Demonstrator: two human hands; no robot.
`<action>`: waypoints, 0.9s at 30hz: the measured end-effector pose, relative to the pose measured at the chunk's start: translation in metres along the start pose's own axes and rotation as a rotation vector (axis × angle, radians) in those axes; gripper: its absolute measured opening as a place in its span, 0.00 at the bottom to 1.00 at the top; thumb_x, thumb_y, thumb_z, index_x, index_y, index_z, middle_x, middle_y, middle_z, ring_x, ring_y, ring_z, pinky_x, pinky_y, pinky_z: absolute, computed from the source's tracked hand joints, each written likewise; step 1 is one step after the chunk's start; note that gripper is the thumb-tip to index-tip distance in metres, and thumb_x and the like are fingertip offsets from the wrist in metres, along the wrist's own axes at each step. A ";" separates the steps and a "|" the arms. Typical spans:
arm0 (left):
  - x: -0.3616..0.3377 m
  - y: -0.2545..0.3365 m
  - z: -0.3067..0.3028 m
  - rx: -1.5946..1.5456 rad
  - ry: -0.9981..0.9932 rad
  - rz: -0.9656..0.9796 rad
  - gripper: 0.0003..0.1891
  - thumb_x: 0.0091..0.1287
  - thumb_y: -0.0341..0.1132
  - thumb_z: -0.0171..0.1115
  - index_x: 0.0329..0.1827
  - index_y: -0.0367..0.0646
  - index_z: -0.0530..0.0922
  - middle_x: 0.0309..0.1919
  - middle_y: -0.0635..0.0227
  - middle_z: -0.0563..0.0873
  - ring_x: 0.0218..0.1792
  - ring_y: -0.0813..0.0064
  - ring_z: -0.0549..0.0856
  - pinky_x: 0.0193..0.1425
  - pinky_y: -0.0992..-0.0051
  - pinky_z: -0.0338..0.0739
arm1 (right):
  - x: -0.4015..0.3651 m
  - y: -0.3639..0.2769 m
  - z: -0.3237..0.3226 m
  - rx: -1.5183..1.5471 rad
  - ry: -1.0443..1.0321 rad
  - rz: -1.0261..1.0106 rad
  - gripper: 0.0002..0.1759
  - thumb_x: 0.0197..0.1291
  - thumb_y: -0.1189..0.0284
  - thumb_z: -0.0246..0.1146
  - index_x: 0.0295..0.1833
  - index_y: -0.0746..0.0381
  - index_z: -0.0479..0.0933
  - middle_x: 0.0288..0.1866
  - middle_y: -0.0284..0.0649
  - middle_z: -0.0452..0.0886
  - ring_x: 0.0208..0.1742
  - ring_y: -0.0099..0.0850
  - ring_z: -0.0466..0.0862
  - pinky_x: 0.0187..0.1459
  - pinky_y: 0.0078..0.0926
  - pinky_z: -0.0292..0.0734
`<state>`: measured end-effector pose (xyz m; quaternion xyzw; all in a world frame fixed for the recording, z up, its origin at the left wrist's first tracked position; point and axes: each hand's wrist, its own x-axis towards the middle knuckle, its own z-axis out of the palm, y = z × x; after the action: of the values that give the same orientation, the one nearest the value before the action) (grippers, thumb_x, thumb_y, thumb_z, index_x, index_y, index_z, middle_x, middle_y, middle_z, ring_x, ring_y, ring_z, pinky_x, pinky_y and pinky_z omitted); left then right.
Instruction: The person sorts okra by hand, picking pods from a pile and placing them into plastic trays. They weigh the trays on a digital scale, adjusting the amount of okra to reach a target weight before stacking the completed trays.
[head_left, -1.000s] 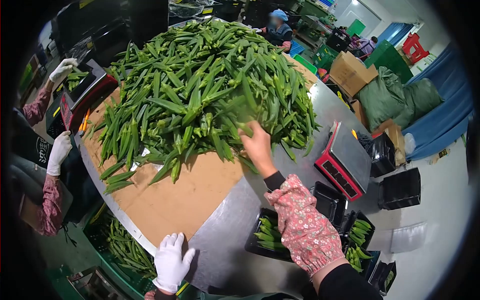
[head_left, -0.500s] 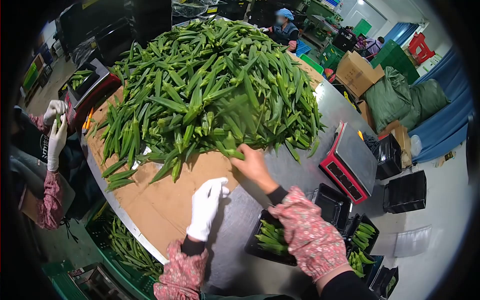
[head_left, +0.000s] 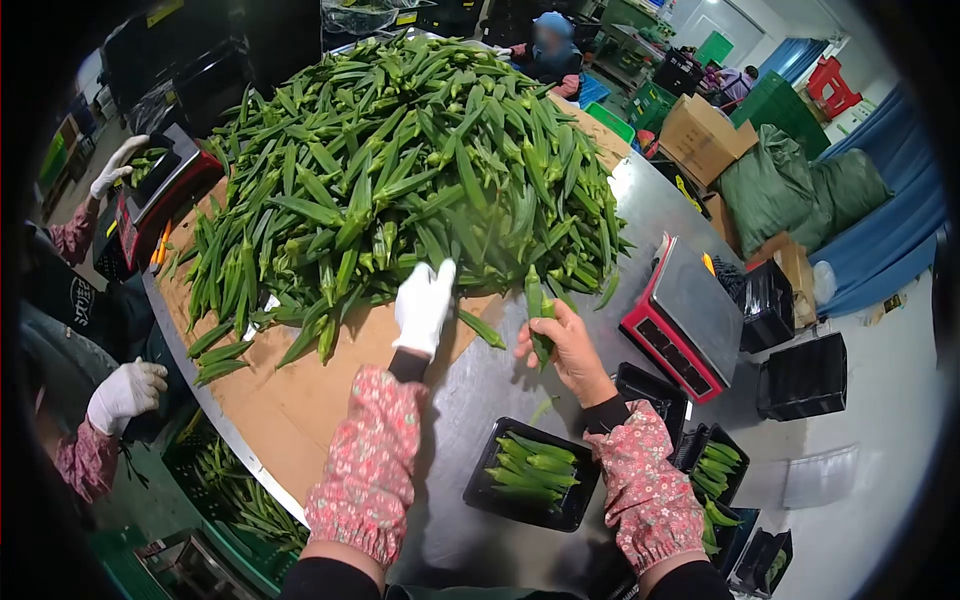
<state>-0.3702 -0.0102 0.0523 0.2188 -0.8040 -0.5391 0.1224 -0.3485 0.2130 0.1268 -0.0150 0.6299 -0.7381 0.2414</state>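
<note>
Your right hand (head_left: 565,345) is closed round a couple of okra pods (head_left: 537,300), held between the heap (head_left: 400,160) and the black tray (head_left: 515,517). Your gloved left hand (head_left: 423,305) lies loose-fingered, gripping nothing, on the heap's edge. Rake hard there and pods may slide off the table (head_left: 490,385).

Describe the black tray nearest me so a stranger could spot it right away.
Start at the okra heap on the round table, then come to its near steel edge. The black tray lies between two floral sleeves, below the right hand. Unlike the empty tray by the red scale, it holds okra pods.
</note>
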 end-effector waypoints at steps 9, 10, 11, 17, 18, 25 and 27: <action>-0.152 0.003 -0.075 -0.745 -0.346 -0.398 0.15 0.75 0.41 0.57 0.55 0.38 0.77 0.30 0.64 0.85 0.24 0.78 0.84 0.25 0.81 0.75 | 0.113 0.013 0.072 -0.864 0.388 -0.579 0.23 0.58 0.57 0.70 0.53 0.61 0.78 0.40 0.50 0.85 0.43 0.51 0.84 0.45 0.49 0.76; -0.164 -0.005 -0.081 -0.767 -0.356 -0.364 0.17 0.76 0.40 0.56 0.59 0.37 0.75 0.31 0.63 0.85 0.24 0.77 0.85 0.26 0.82 0.76 | 0.115 0.012 0.074 -0.932 0.449 -0.564 0.23 0.58 0.57 0.70 0.52 0.61 0.78 0.40 0.51 0.85 0.44 0.52 0.84 0.45 0.49 0.76; -0.173 -0.009 -0.089 -0.795 -0.361 -0.358 0.18 0.76 0.40 0.54 0.61 0.36 0.73 0.33 0.62 0.85 0.26 0.76 0.85 0.27 0.81 0.76 | 0.116 0.012 0.078 -0.999 0.510 -0.549 0.22 0.58 0.58 0.69 0.52 0.60 0.78 0.40 0.51 0.85 0.44 0.53 0.84 0.45 0.49 0.77; -0.203 -0.028 -0.138 -0.864 -0.431 -0.278 0.20 0.77 0.38 0.51 0.66 0.35 0.71 0.42 0.57 0.87 0.37 0.71 0.88 0.39 0.77 0.79 | 0.104 0.022 0.055 -0.571 0.270 -0.362 0.10 0.60 0.71 0.70 0.41 0.64 0.79 0.28 0.29 0.78 0.26 0.16 0.75 0.22 0.22 0.69; -0.207 -0.029 -0.144 -0.888 -0.437 -0.277 0.20 0.77 0.39 0.51 0.67 0.35 0.70 0.42 0.57 0.87 0.37 0.71 0.88 0.40 0.77 0.79 | 0.084 0.016 0.060 -0.332 0.204 -0.236 0.08 0.61 0.71 0.69 0.42 0.62 0.79 0.29 0.28 0.78 0.26 0.17 0.75 0.22 0.21 0.69; -0.240 -0.033 -0.163 -1.066 -0.577 -0.303 0.27 0.75 0.44 0.56 0.71 0.35 0.68 0.43 0.56 0.87 0.37 0.70 0.87 0.42 0.74 0.80 | -0.048 0.021 0.059 0.350 -0.007 0.084 0.13 0.68 0.71 0.64 0.54 0.63 0.77 0.47 0.40 0.85 0.41 0.30 0.85 0.30 0.22 0.78; -0.253 -0.028 -0.164 -1.057 -0.600 -0.279 0.28 0.75 0.44 0.56 0.71 0.34 0.67 0.43 0.56 0.86 0.38 0.71 0.87 0.43 0.74 0.80 | -0.081 0.022 0.057 0.409 -0.022 0.117 0.13 0.69 0.71 0.63 0.55 0.65 0.77 0.51 0.44 0.85 0.46 0.34 0.86 0.33 0.24 0.81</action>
<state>-0.0715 -0.0299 0.0997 0.0707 -0.3919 -0.9130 -0.0887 -0.2507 0.1884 0.1407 0.0627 0.4641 -0.8350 0.2889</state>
